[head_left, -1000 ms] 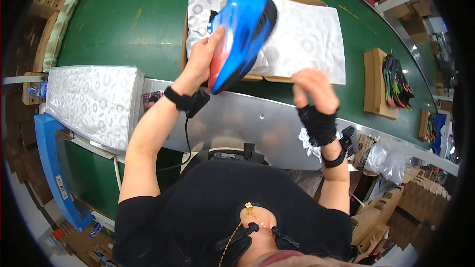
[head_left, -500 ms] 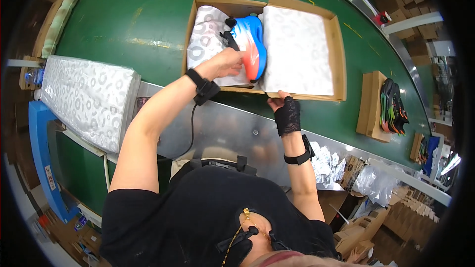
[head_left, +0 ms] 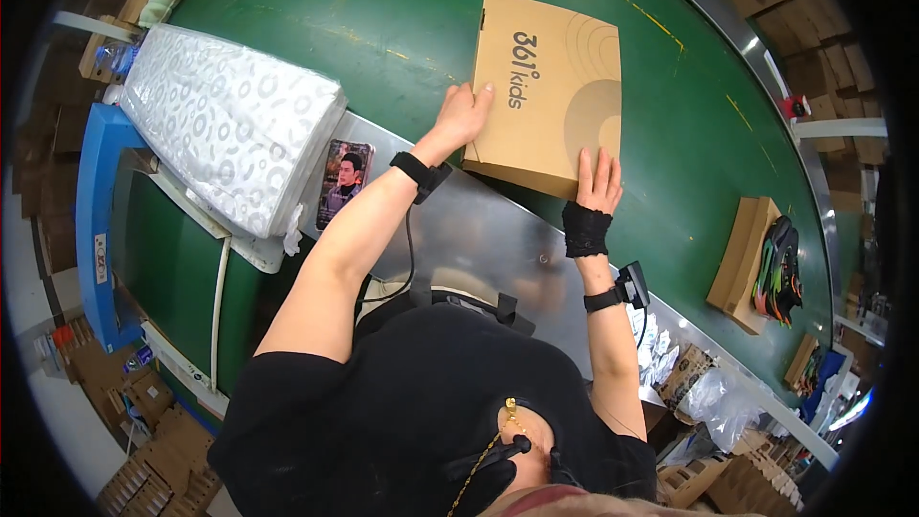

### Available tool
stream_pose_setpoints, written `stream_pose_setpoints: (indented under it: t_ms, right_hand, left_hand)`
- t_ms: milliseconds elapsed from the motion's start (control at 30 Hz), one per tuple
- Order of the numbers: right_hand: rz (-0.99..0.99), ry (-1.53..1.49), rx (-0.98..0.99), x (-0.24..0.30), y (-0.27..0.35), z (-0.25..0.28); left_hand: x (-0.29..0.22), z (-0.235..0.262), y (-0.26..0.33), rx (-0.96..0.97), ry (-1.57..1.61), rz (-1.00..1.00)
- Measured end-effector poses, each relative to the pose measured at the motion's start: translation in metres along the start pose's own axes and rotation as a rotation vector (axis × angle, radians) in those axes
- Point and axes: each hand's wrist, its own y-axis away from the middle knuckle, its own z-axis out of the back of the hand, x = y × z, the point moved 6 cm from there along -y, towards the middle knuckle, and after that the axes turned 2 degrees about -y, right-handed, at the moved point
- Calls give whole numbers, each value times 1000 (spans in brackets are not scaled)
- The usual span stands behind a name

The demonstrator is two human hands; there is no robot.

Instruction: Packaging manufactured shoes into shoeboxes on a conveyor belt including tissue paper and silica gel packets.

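A closed brown cardboard shoebox [head_left: 546,96] with dark printing on its lid rests on the green work surface in front of me. My left hand [head_left: 463,117] grips its left side, the thumb over the lid's edge and the other fingers bent against the side. At the near right corner, my right hand [head_left: 598,182] lies with its fingers stretched out over the lid's edge; it wears a black fingerless lace glove. The shoe and wrapping paper inside the box are hidden by the lid.
A stack of patterned white paper [head_left: 235,124] in clear plastic lies at the left. Beside it is a phone [head_left: 345,182] on the metal edge. At the right, an open cardboard box [head_left: 742,263] stands by dark insoles [head_left: 777,268] with coloured edges. Crumpled paper [head_left: 656,349] lies near my right forearm.
The shoebox was open, with a blue and orange shoe showing; now its lid is down. My left hand has moved from the shoe to the box's side, and my right hand onto the lid.
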Motion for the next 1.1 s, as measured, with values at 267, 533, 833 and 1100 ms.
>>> stream_pose_setpoints:
  t_ms: [267, 533, 833, 1100]
  right_hand:
    - [9, 11, -50, 0, 14, 7]
    - [3, -8, 31, -14, 20, 7]
    - [31, 346, 181, 17, 54, 57]
    - [234, 84, 81, 104, 77, 56]
  left_hand:
    - [-21, 1, 21, -107, -33, -164]
    - [-2, -19, 8, -21, 58, -80]
    - [-22, -20, 25, 252, -98, -37]
    - [-44, -45, 109, 137, -38, -20]
